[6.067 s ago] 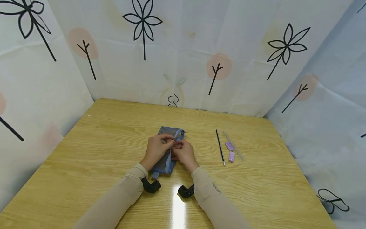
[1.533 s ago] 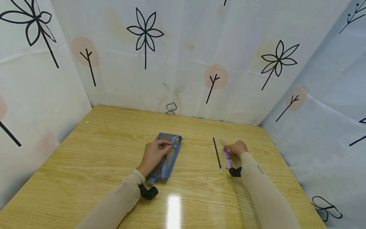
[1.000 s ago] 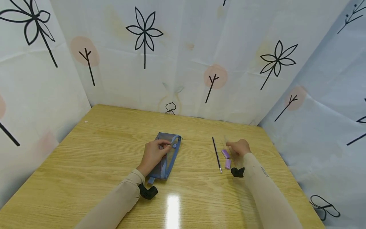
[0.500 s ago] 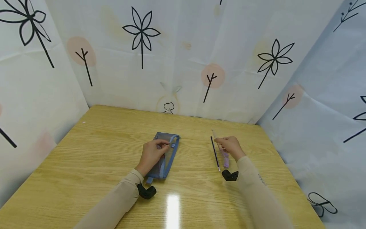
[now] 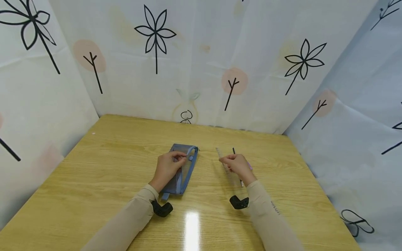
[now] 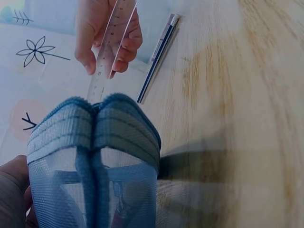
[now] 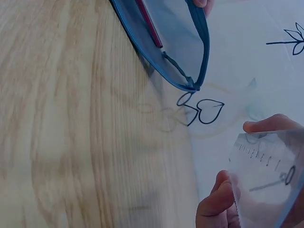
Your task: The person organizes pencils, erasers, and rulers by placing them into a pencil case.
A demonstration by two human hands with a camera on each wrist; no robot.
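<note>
My left hand [image 5: 168, 169] pinches the upper edge of a blue mesh pencil case [image 5: 187, 179], which stands unzipped on the table. In the right wrist view a dark red stick-like item [image 7: 150, 23] shows inside the case's opening. My right hand [image 5: 241, 168] grips a clear ruler [image 6: 112, 47] between thumb and fingers, to the right of the case. The ruler's printed scale [image 7: 259, 159] faces the right wrist camera. In the left wrist view, the ruler's lower end passes behind the case's zipped top.
A dark pencil [image 6: 159, 59] lies on the wooden table [image 5: 125, 153] beyond my right hand, partly covered by it in the head view. A bit of a purple eraser [image 5: 250, 166] peeks out beside that hand. Patterned cloth [image 5: 194, 69] encloses the table.
Earlier both hands were at the case. My right hand has since reached right, picked the ruler up from beside the erasers and carried it left over the pencil. My left hand has stayed put.
</note>
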